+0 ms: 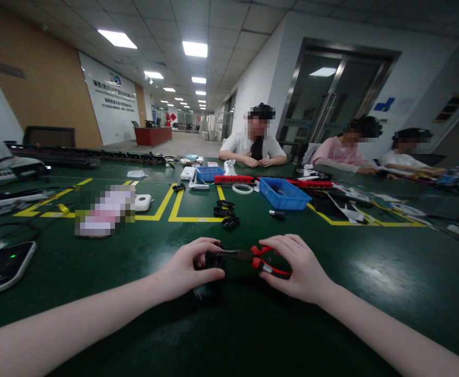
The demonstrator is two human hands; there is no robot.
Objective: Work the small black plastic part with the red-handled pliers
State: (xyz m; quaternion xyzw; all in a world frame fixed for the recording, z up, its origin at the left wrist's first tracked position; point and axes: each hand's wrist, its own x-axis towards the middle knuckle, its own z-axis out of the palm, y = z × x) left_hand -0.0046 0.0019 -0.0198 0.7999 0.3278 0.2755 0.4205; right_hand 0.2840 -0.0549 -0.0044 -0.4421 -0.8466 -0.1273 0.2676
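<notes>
My left hand (188, 267) is closed around a small black part (213, 259) just above the dark green table (229, 324). My right hand (295, 264) grips the red-and-black handles of a pair of pliers (262, 262). The pliers' dark jaws point left and reach the black part between my left fingers. Both hands sit close together near the table's front middle.
Several small black parts (226, 212) lie inside yellow floor-tape lines beyond my hands. A blue bin (284, 192), a smaller blue bin (208, 173), a white tape ring (242, 188) and red trays (234, 179) stand farther back. A device (1, 267) lies at left. Three people sit across the table.
</notes>
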